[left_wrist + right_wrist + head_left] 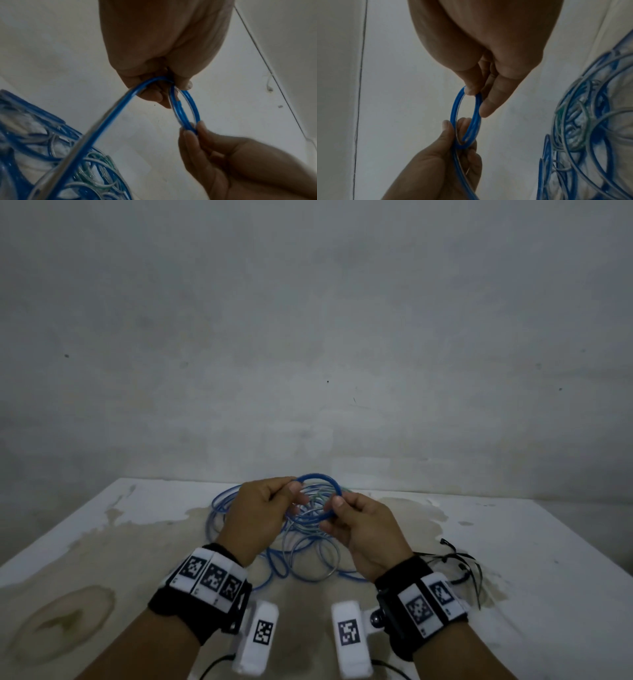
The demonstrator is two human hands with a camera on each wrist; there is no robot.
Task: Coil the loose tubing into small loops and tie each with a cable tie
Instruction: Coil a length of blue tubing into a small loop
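Stained white table [513, 542] against a grey wall, tangled blue and clear tubing [301, 559] heaped on it. Both hands hold a small blue loop [320, 486] up above the pile: left hand [260, 515] pinches one side, right hand [366, 529] pinches the other. Black cable ties [459, 566] lie just right of the right wrist.

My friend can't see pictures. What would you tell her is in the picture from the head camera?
Two hands hold up a small blue tubing loop above a white, stained table: the left hand pinches its left side and the right hand its right. Under them lies a loose tangle of blue and clear tubing, with black cable ties at right.
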